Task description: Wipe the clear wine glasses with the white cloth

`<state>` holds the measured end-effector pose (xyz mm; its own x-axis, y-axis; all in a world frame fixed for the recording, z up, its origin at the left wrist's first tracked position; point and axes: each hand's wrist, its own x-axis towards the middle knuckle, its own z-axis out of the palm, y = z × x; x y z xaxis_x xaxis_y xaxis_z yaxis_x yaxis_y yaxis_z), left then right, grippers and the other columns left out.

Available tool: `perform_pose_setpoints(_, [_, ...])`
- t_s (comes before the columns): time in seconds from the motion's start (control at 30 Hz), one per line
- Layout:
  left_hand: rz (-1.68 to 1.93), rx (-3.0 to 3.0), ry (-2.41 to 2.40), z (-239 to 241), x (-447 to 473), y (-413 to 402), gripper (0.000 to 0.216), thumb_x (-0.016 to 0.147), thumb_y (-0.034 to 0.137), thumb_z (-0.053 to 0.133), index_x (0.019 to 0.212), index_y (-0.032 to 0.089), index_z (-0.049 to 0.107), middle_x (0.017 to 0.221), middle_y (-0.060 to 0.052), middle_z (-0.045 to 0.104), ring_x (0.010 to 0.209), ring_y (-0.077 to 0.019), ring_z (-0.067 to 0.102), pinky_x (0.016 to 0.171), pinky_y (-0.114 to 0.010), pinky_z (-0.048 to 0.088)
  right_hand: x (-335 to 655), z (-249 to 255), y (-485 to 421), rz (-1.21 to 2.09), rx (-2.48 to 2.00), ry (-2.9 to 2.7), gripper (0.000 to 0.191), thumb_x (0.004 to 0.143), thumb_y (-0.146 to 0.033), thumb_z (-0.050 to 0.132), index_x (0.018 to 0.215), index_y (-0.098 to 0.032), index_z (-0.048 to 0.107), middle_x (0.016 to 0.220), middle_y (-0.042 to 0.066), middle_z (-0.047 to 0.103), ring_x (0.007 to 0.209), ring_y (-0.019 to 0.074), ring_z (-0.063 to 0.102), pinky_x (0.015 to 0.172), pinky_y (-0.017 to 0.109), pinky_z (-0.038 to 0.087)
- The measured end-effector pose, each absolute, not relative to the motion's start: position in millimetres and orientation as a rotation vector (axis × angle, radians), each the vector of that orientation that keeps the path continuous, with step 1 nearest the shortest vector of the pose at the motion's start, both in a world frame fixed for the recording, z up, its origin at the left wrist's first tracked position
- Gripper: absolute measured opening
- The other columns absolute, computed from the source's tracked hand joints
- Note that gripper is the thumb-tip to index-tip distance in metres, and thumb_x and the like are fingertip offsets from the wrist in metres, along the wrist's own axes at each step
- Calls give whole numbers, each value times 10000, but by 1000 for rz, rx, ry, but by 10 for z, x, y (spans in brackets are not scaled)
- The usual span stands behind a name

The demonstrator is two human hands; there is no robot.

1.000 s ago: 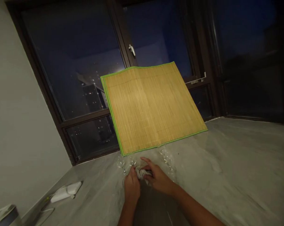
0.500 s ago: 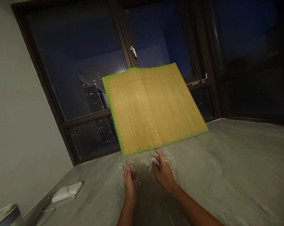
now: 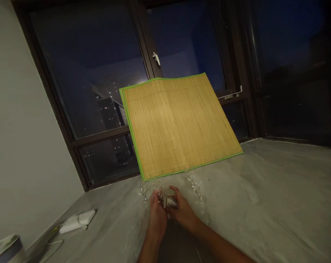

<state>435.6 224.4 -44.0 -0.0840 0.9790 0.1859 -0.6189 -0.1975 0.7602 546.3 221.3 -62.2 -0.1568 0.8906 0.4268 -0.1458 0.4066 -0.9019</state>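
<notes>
Low in the middle, my left hand [image 3: 158,216] is wrapped around a clear stemmed glass [image 3: 159,191], mostly hidden by the fingers. Against that glass my right hand [image 3: 182,210] presses a crumpled white cloth [image 3: 171,202], pinched with the index finger raised. The two hands meet over the grey marbled surface. Another clear glass [image 3: 141,189] stands just left of my left hand. Beyond my right hand more clear glassware [image 3: 194,181] shows faintly, its number hard to make out.
A tan bamboo mat [image 3: 179,124] with green edging leans against the dark window [image 3: 86,73] behind the glasses. To the left lie a white bundled item [image 3: 78,221] with a cord and a round container [image 3: 7,248]. The grey marbled surface [image 3: 264,204] stretches right.
My right hand has moved left with the cloth, bringing it onto the glass in my left hand. The left hand has turned inward slightly. The glassware on the right is more exposed.
</notes>
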Motion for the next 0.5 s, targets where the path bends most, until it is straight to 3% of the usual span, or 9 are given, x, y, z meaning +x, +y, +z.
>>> perform_pose_setpoints(0.13, [1570, 871, 682, -497, 4423, 2262, 441, 707, 521, 742, 1023, 221, 672, 1110, -50, 668, 1053, -211, 617, 906, -302, 484, 5432, -652, 2212, 1143, -714, -1342, 709, 688, -174, 607, 1338, -263, 336, 1116, 52, 644, 777, 178, 657, 581, 269, 510])
perform_pose_setpoints(0.33, [1547, 942, 691, -549, 4462, 2270, 468, 721, 581, 708, 1001, 209, 659, 978, -42, 686, 943, -205, 653, 887, -329, 497, 5395, -676, 2222, 999, -777, -1320, 568, 728, -199, 540, 1271, -242, 379, 965, 21, 664, 782, 180, 660, 607, 268, 508])
perform_pose_setpoints(0.5, [1522, 1024, 805, -625, 4419, 2299, 499, 771, 575, 668, 1151, 255, 624, 1262, -66, 627, 1200, -243, 563, 970, -327, 469, 5493, -580, 2208, 729, -1126, -1270, 527, 747, -240, 547, 1259, -210, 426, 896, 30, 669, 766, 199, 658, 676, 291, 488])
